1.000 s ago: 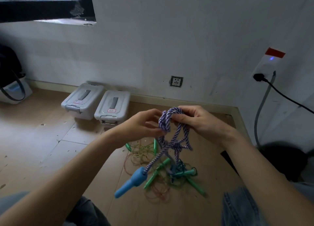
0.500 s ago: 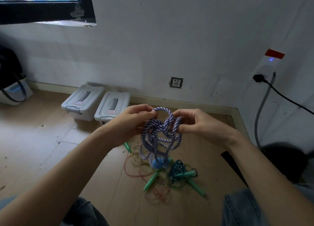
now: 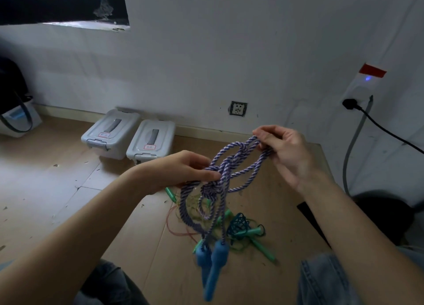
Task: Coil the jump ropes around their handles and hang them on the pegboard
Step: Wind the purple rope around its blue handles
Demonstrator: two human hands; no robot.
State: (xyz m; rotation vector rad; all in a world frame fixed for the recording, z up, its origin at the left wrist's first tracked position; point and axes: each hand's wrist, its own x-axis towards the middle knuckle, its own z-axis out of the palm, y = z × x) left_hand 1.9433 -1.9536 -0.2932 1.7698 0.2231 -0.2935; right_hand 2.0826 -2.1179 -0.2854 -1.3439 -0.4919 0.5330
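Bag (image 3: 13,102): dark, far left, against wall by floor.
Bins (image 3: 128,136): 2 grey lidded, side by side on floor at wall, well behind hands.
L hand (image 3: 181,169): mid-frame, fingers curled, pinching purple-white rope (image 3: 231,164) at a crossing of strands; rope lies at its fingertips, to its right.
Rope: twisted cord, tangled w/ knots, stretched up-right from L hand to R hand; several loops hang below L hand. A knot sits just under L fingertips.
Handles (image 3: 212,265): 2 blue, dangle together at rope's low end, blurred, above floor, below and right of L hand, clear of both hands.
Floor pile (image 3: 245,233): other ropes w/ green handles, teal cord, thin red/yellow cords; on floor behind the blue handles, between the knees.
R hand (image 3: 286,153): higher than L, fingers curled, pinching rope's top loop; rope runs down-left from its fingertips.
Socket (image 3: 238,108): on wall, above hands.
Plug (image 3: 350,104) w/ black cable, far right wall.
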